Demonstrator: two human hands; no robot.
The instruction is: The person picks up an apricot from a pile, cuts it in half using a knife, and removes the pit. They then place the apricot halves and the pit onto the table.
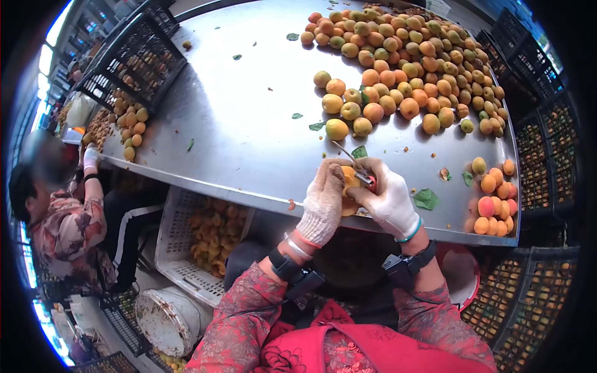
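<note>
My left hand (322, 205), in a worn white knitted glove, is closed around a cut apricot (350, 179) whose orange flesh shows. My right hand (393, 202), also gloved, grips a small knife (356, 163) with a thin metal blade and a bit of red at its handle. The blade points up and left, above the apricot. My right fingers also reach the apricot's side. Both hands are together over the near edge of the metal table (249, 143). A large heap of whole apricots (416, 68) lies just beyond them.
A smaller group of apricots (495, 205) sits at the right corner, near a green leaf (426, 199). A white crate (177, 239) of apricot pieces stands below the table, beside a dirty white bucket (165, 320). Another person (68, 230) works at left, near a black crate (134, 62).
</note>
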